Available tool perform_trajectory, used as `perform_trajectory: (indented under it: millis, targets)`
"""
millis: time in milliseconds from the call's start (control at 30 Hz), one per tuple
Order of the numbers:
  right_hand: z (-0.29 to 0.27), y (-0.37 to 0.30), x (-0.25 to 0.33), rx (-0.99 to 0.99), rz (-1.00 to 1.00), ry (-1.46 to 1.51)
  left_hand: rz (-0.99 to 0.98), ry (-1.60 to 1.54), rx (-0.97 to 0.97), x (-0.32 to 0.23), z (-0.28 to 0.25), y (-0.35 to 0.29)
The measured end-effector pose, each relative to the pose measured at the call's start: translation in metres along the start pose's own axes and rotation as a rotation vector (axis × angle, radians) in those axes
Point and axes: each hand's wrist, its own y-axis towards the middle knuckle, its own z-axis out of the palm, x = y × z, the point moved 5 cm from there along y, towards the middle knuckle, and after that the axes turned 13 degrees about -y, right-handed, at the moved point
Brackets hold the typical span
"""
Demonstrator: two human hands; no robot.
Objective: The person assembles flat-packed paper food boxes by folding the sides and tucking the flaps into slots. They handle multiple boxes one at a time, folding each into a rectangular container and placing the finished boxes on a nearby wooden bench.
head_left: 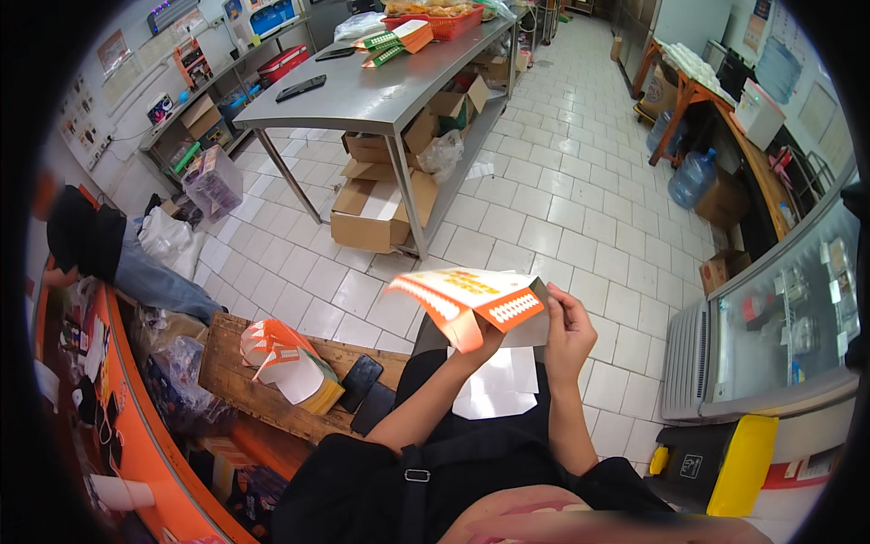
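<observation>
I hold a flat orange-and-white cardboard food box [471, 299] in front of me, partly folded open. My left hand [487, 342] grips it from below at its underside. My right hand [569, 328] pinches its right edge flap. On the wooden bench to my left lies a stack of similar unfolded orange-and-white boxes [285, 363]. Two dark phones [362, 385] lie beside that stack. White paper sheets [497, 385] rest on my lap under the box.
A steel table [381, 91] with cardboard cartons beneath stands ahead, carrying folded boxes and a red basket. A glass display cabinet [779, 326] is at right, with a yellow-and-black bin [725, 462] below it. An orange counter [136, 435] runs along the left. Another person sits at far left.
</observation>
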Motion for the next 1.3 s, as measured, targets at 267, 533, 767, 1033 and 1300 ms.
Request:
perform_trajectory:
  millis: [267,533,767,1033,1300]
  targets:
    - [0.012,-0.002,-0.024,0.181,0.383,0.571,-0.093,-0.091,0.054,0.035,0.003,-0.024]
    - [0.028,-0.009,-0.033,0.273,0.257,0.487,-0.096,-0.072,0.063,0.031,0.008,-0.023]
    - [0.049,-0.028,-0.013,0.254,-0.095,0.176,-0.126,-0.056,0.065,0.025,0.003,-0.031]
    - [0.031,-0.022,0.026,0.223,-0.539,-0.022,-0.102,-0.104,0.096,0.025,0.009,-0.011]
    - [0.001,0.002,0.052,0.008,-0.53,-0.146,-0.026,-0.023,0.575,-0.039,0.027,0.016]
